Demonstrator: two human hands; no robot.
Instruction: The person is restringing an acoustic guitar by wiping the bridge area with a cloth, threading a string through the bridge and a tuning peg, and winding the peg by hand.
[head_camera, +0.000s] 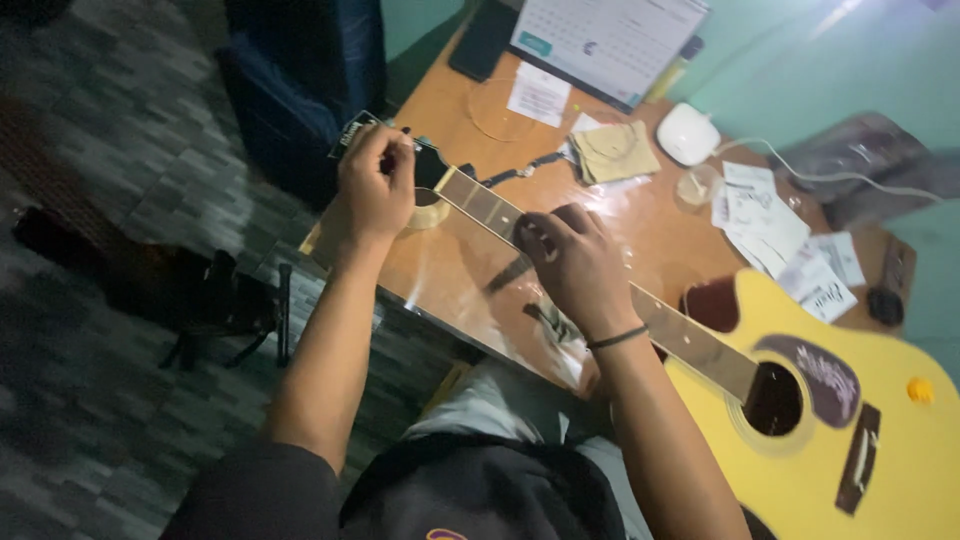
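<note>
A wooden desk (640, 225) carries a yellow guitar (800, 430) lying flat, body at the near right, neck (690, 340) running up-left to the black headstock (352, 133) past the desk's left edge. A calendar (605, 40) stands at the far edge, loose papers (775, 235) beside a white puck (687, 133). The left hand (375, 185) pinches closed on the headstock. The right hand (575, 265) lies curled over the neck; whether it clamps it I cannot tell.
</note>
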